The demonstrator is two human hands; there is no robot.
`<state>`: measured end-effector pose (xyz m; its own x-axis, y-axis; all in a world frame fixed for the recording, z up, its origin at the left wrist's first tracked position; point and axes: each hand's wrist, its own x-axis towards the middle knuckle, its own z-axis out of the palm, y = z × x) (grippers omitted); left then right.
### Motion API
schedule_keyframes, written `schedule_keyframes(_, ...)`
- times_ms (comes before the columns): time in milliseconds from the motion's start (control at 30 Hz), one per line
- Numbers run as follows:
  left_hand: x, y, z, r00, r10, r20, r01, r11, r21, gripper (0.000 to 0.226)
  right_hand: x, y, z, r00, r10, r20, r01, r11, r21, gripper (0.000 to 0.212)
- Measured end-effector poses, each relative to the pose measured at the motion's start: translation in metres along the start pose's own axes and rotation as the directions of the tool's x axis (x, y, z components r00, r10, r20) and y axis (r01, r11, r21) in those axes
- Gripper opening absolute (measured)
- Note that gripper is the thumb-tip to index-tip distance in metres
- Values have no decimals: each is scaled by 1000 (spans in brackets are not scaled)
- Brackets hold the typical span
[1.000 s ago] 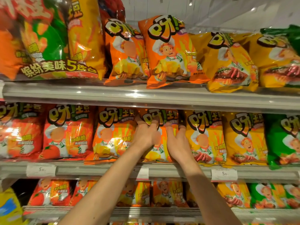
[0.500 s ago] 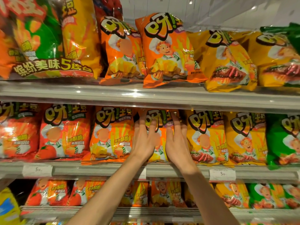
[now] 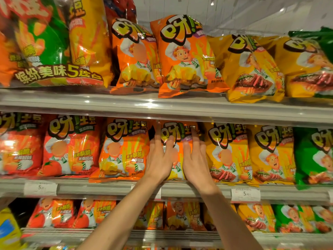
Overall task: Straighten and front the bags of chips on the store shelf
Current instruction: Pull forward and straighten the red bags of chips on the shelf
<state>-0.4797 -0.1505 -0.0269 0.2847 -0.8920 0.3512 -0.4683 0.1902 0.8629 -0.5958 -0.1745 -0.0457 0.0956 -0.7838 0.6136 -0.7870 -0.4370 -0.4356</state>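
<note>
At frame centre, on the middle shelf (image 3: 180,191), the left hand (image 3: 159,159) and right hand (image 3: 195,163) press flat, fingers straight, against an upright orange chip bag (image 3: 175,134) between orange and yellow neighbours.

You have one view only, from the camera on your head, so nothing is shared with a second angle. It faces the store shelving straight on and close, tilted slightly upward: the middle shelf (image 3: 180,191) runs across the frame at about the height of your raised forearms, the top shelf (image 3: 162,107) sits above it, and a lower shelf shows at the bottom edge. Wide-angle bending curves the shelf edges near the left and right borders.
</note>
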Motion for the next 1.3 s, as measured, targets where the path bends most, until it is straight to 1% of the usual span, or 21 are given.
schedule_keyframes(67,0,-1,0,1000,13,-9,-13,1000,2,65,-1,1,4,1000,26,-17,-26,1000,3,45)
schedule_keyframes(100,0,-1,0,1000,21,-11,-21,1000,4,64,0,1,6,998,36,-49,-36,999,-8,49)
schedule_keyframes(133,2,-1,0,1000,24,-12,-24,1000,3,64,2,2,6,997,19,-75,-24,998,-64,54)
schedule_keyframes(167,3,-2,0,1000,16,-9,-16,1000,3,64,2,2,7,997,14,-70,-20,996,-90,58)
schedule_keyframes(267,7,-2,1,1000,-2,0,2,1000,18,63,0,-2,6,997,74,20,-74,997,-3,54)
schedule_keyframes(300,6,-1,1,1000,1,4,-1,1000,28,64,-1,-3,5,993,108,39,-110,992,62,54)
schedule_keyframes(367,4,-1,0,1000,-3,23,2,999,33,65,-1,-5,-1,990,139,21,-141,981,134,51)
schedule_keyframes(400,4,-2,0,999,-6,35,5,1000,23,65,-1,-5,-5,987,161,16,-161,968,194,47)
schedule_keyframes(467,3,-2,-3,998,11,55,-10,1000,-14,69,-3,-9,-18,969,224,101,-245,912,329,52)
schedule_keyframes(533,-2,-1,-9,998,35,55,-33,999,-36,75,-7,-9,-30,970,197,140,-235,902,363,57)
schedule_keyframes(600,-10,1,-16,997,64,46,-62,997,-36,74,-14,-5,-40,961,186,203,-252,893,374,57)
schedule_keyframes(667,-22,3,-26,994,108,29,-107,994,-21,66,-22,4,-46,954,184,235,-265,887,379,54)
schedule_keyframes(767,-42,3,-42,985,168,32,-166,985,-42,55,-41,14,-55,976,115,182,-193,842,503,41)
schedule_keyframes(800,-50,2,-48,986,165,29,-164,985,-48,51,-49,17,-57,983,101,154,-170,824,541,35)
schedule_keyframes(867,-65,-1,-60,991,135,6,-134,990,-49,46,-62,19,-65,981,130,146,-192,785,589,26)
schedule_keyframes(933,-80,-7,-71,994,102,-37,-104,993,-59,42,-70,21,-71,968,173,182,-248,771,586,22)
schedule_keyframes(1000,-93,-15,-82,996,59,-72,-64,996,-69,35,-77,24,-71,958,201,204,-282,783,554,17)
schedule_keyframes(1033,-99,-20,-89,996,29,-82,-35,997,-75,32,-81,25,-70,954,208,216,-293,798,526,18)
schedule_keyframes(1100,-108,-31,-102,995,-17,-97,8,996,-93,27,-93,24,-66,959,193,209,-272,836,477,28)
schedule_keyframes(1200,-115,-47,-123,992,-53,-113,37,990,-137,24,-105,15,-59,967,168,191,-239,853,463,13)
schedule_keyframes(1300,-112,-57,-141,990,-68,-125,45,983,-177,20,-107,1,-48,966,189,175,-249,862,441,13)
